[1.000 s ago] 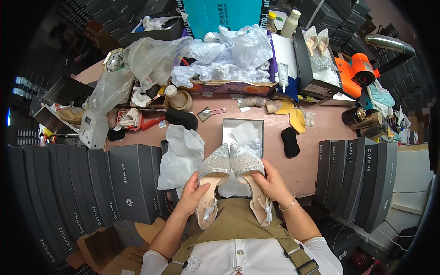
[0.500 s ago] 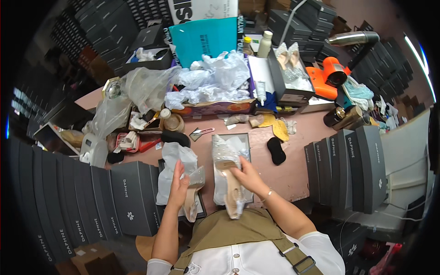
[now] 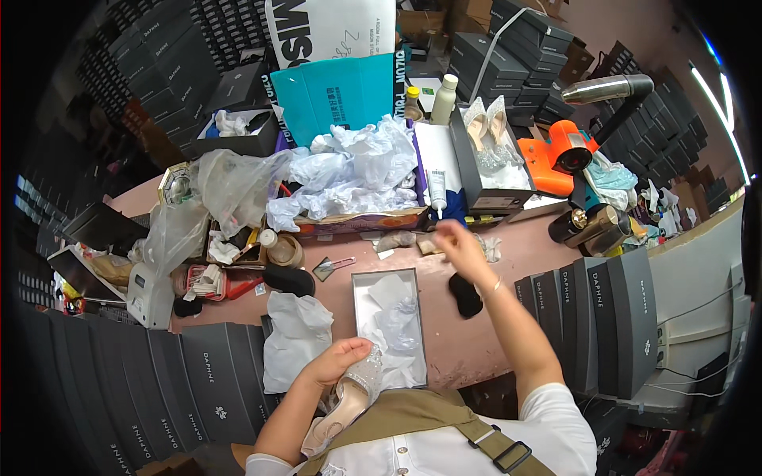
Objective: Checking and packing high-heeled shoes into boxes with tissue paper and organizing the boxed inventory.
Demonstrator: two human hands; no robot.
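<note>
My left hand (image 3: 343, 361) is closed around the toe end of a sparkly, rhinestone-covered shoe (image 3: 349, 404). The shoe slants in front of my apron, its beige insole facing up. Whether a second shoe lies behind it I cannot tell. My right hand (image 3: 460, 252) is stretched forward over the far part of the table, close to some crumpled beige pieces (image 3: 494, 250). Its fingers are blurred, and anything under them is hidden. Between my arms lies an open shoebox part (image 3: 421, 317) lined with white paper (image 3: 394, 325). More white tissue paper (image 3: 295, 341) lies left of it.
Dark shoeboxes stand in rows at left (image 3: 210, 389) and right (image 3: 623, 325). A carton of crumpled paper (image 3: 357, 226) fills the back, beside a box holding sparkly shoes (image 3: 496, 170). An orange heat blower (image 3: 556, 159) stands right. A black pad (image 3: 464, 295) lies near my right forearm.
My right hand has left the shoe over the lined box and moved forward and right. My left hand now grips a sparkly shoe close to my body. The view has shifted slightly.
</note>
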